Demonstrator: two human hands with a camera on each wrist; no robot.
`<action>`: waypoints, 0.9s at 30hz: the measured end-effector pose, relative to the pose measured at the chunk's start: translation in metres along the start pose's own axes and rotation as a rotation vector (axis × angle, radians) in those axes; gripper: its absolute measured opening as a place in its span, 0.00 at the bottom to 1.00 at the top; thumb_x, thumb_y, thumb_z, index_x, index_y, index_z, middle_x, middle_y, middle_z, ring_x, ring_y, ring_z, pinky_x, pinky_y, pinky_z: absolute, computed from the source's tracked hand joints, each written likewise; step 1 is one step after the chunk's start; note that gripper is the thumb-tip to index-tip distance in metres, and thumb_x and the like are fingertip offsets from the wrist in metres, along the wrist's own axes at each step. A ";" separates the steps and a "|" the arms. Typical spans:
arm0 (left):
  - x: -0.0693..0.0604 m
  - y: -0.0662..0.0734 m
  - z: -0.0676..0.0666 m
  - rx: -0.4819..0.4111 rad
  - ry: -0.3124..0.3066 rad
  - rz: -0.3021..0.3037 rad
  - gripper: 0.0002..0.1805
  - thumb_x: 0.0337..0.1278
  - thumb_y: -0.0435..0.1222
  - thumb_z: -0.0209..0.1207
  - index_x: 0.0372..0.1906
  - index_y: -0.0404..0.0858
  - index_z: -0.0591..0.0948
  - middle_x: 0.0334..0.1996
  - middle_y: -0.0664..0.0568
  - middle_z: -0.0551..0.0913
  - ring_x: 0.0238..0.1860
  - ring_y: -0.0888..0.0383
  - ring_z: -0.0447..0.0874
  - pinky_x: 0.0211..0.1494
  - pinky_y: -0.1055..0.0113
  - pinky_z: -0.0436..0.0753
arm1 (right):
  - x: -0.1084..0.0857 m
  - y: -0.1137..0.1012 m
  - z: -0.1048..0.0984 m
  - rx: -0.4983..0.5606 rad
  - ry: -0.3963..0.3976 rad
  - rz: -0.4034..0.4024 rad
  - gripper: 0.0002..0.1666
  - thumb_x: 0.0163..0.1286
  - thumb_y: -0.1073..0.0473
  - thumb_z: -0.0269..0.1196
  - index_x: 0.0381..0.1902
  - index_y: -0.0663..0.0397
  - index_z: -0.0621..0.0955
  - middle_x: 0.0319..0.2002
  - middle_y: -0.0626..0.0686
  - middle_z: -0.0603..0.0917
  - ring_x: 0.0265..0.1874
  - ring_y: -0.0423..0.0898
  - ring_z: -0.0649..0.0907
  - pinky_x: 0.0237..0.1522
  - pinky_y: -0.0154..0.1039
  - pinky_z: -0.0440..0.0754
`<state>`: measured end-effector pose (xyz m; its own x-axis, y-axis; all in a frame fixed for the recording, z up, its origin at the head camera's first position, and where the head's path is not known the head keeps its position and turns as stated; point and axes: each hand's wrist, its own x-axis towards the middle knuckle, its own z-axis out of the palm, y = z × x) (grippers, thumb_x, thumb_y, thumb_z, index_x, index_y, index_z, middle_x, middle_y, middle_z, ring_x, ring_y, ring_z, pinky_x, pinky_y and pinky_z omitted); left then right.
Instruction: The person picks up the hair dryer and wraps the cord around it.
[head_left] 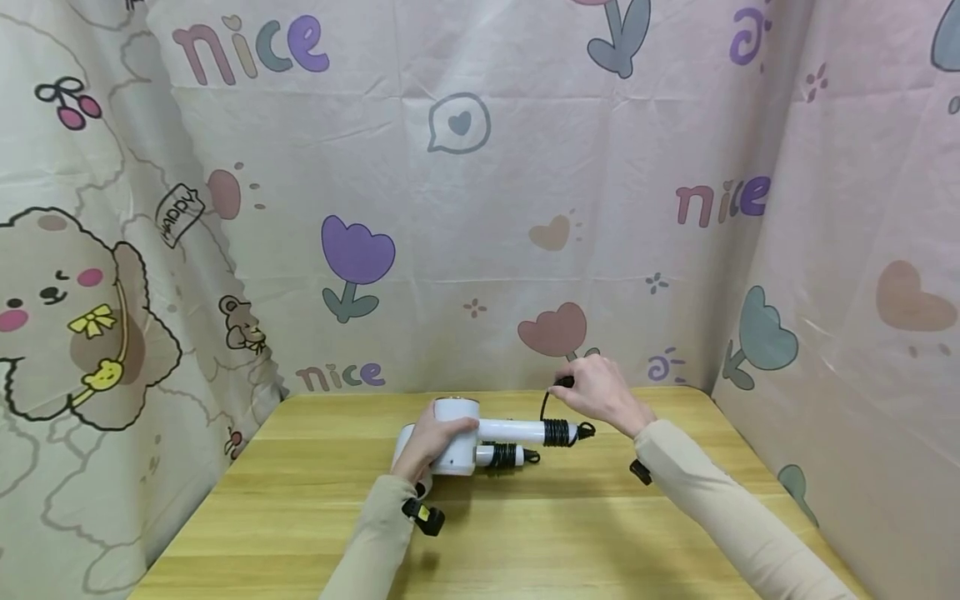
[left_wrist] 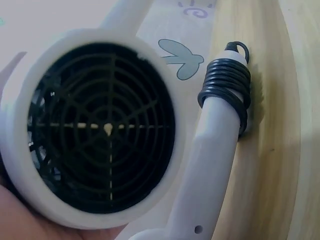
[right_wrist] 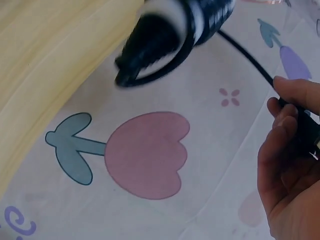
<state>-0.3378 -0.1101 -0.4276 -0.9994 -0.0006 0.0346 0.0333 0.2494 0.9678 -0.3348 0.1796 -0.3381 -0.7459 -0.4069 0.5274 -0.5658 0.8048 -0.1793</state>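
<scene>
My left hand (head_left: pixel 427 437) grips a white hair dryer (head_left: pixel 457 454) by its round body, and its handle points right. Black cord (head_left: pixel 557 432) is coiled round the handle end. From the coil, a free length rises to a black plug (head_left: pixel 564 382), which my right hand (head_left: pixel 597 389) pinches between thumb and fingers. The right wrist view shows the plug (right_wrist: pixel 306 134) partly covered by fingers. Behind the held dryer's round grille (left_wrist: pixel 107 127) in the left wrist view lies a second white hair dryer (left_wrist: pixel 212 135), its cord also wound round the handle.
The second hair dryer's handle (head_left: pixel 485 456) lies on the wooden table (head_left: pixel 540 533), close to the held one. A patterned cloth (head_left: pixel 465 233) hangs behind the table and along both sides. A small black camera (head_left: pixel 424 517) is strapped to the left wrist.
</scene>
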 end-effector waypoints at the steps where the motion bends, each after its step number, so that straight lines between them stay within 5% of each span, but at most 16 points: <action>1: 0.000 0.001 0.001 -0.005 0.021 0.005 0.46 0.38 0.45 0.74 0.63 0.35 0.65 0.47 0.37 0.77 0.37 0.48 0.81 0.32 0.57 0.87 | -0.001 -0.002 0.000 0.006 -0.002 0.000 0.09 0.59 0.52 0.70 0.34 0.51 0.89 0.24 0.48 0.88 0.11 0.33 0.71 0.18 0.29 0.73; 11: 0.000 0.005 0.012 -0.003 0.250 0.030 0.50 0.39 0.51 0.74 0.68 0.38 0.63 0.49 0.39 0.77 0.38 0.48 0.81 0.32 0.61 0.85 | -0.008 -0.008 0.004 0.003 0.067 -0.002 0.09 0.59 0.55 0.68 0.21 0.49 0.84 0.12 0.41 0.74 0.09 0.33 0.64 0.11 0.28 0.61; 20: 0.000 0.011 0.020 -0.149 0.359 0.049 0.47 0.40 0.51 0.74 0.66 0.39 0.65 0.50 0.41 0.77 0.42 0.49 0.80 0.37 0.63 0.85 | -0.014 -0.005 0.018 0.036 0.142 0.042 0.09 0.60 0.52 0.70 0.24 0.48 0.84 0.16 0.41 0.77 0.12 0.34 0.66 0.14 0.29 0.62; 27: -0.001 0.014 0.025 -0.346 0.350 0.008 0.45 0.41 0.49 0.75 0.65 0.40 0.65 0.52 0.42 0.74 0.40 0.52 0.80 0.38 0.63 0.85 | -0.020 -0.005 0.033 0.096 0.198 0.064 0.09 0.61 0.54 0.70 0.24 0.46 0.81 0.17 0.42 0.79 0.13 0.35 0.68 0.17 0.29 0.66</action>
<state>-0.3366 -0.0828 -0.4204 -0.9379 -0.3405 0.0661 0.1010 -0.0858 0.9912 -0.3282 0.1695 -0.3748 -0.7032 -0.2556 0.6634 -0.5574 0.7775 -0.2912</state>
